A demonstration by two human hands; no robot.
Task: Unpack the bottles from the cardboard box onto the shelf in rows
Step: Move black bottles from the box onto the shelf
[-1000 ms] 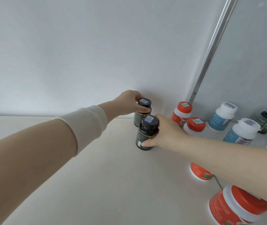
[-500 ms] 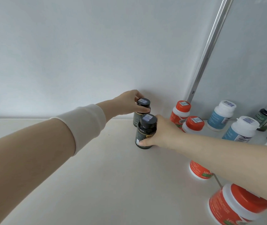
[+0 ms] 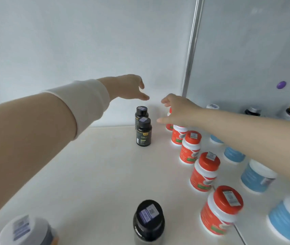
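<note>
The white shelf carries rows of bottles — red-capped ones on the right. Two black bottles stand upright near the back wall. Above them the left hand and right hand hover, each grip spread — empty.

Two black plastic bottles carry black caps; the row of orange-labelled white bottles has orange-red caps; the flat shelf is cream.

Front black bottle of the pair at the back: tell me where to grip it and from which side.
Grip the front black bottle around its cap and shoulder, coming from above. It stands upright with another black bottle right behind, so only top and sides are free.
</note>
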